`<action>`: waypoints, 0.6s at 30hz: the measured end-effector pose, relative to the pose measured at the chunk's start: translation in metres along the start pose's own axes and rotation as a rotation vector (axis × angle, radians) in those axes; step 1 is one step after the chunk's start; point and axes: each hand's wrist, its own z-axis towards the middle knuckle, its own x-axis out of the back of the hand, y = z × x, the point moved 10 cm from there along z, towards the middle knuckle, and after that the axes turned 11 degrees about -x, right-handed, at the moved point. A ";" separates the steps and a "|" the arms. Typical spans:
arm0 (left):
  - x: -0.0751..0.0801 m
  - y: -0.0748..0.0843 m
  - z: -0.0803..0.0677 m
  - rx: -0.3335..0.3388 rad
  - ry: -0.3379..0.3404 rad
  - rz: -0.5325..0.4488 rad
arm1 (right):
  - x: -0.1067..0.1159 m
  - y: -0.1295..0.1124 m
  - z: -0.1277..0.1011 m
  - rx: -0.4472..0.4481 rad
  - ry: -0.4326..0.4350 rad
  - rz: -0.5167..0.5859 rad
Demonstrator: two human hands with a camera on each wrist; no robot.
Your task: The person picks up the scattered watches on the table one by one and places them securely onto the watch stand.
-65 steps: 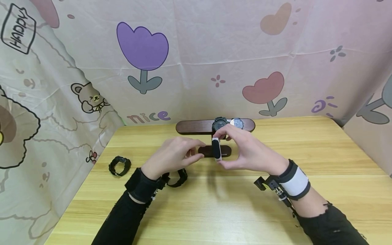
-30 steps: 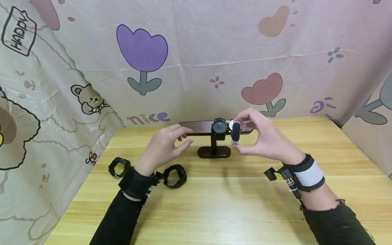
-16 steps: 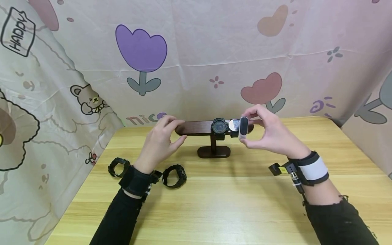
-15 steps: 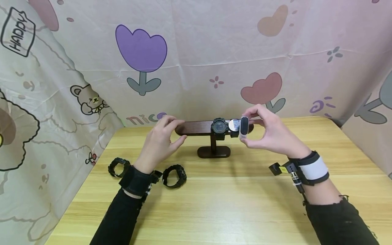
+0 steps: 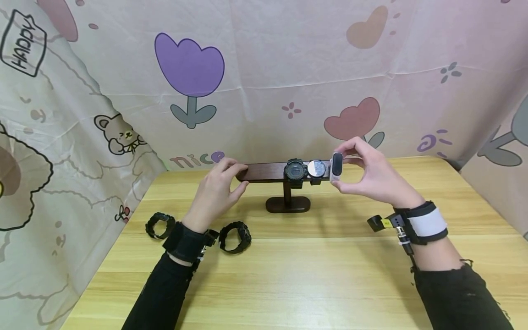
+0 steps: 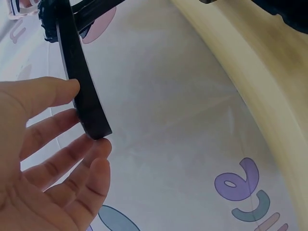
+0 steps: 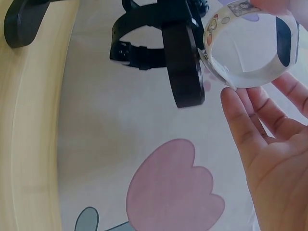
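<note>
A dark wooden watch stand [image 5: 266,172] stands near the table's back edge. A chunky black watch [image 5: 295,170] and a watch with a pale round face [image 5: 316,168] hang on its bar, right of the middle. My left hand [image 5: 215,190] grips the bar's left end, thumb in front and fingers behind in the left wrist view. With its thumb and fingertips, my right hand [image 5: 373,176] holds a white smart band [image 5: 337,165] with a dark oval screen. In the right wrist view the band's closed white loop [image 7: 250,82] is right beside the bar's end [image 7: 185,72].
Two black looped watches, one on the far left [image 5: 160,225] and one [image 5: 235,238] by my left wrist, stand on the wooden table [image 5: 280,284]. A printed cloth [image 5: 264,59] hangs close behind the stand.
My right hand has carried the white smart band rightward and up, from before the stand to the bar's right end. My left hand has moved left and taken hold of the bar's left end.
</note>
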 end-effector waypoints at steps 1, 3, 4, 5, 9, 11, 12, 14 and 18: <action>0.000 0.000 0.000 0.000 0.002 0.001 | 0.001 0.001 0.000 -0.004 0.003 -0.001; 0.000 0.000 0.000 -0.001 0.002 -0.002 | 0.004 0.002 0.000 -0.014 0.007 0.003; 0.000 0.000 0.000 0.000 0.001 -0.003 | 0.005 0.003 0.000 -0.022 0.009 0.006; 0.000 0.000 0.000 0.002 0.000 -0.005 | 0.006 0.004 -0.001 -0.026 0.011 0.009; 0.000 0.000 0.000 0.008 -0.009 -0.016 | 0.011 0.008 -0.001 -0.049 0.025 0.013; -0.001 0.000 0.000 0.010 -0.011 -0.026 | 0.014 0.009 -0.001 -0.048 0.030 0.011; -0.001 0.000 0.000 0.010 -0.011 -0.030 | 0.015 0.011 -0.001 -0.050 0.032 0.011; -0.001 -0.001 0.000 0.008 -0.009 -0.039 | 0.018 0.013 -0.001 -0.059 0.037 0.013; -0.001 0.000 0.000 0.004 -0.004 -0.046 | 0.023 0.020 -0.002 -0.096 0.046 0.010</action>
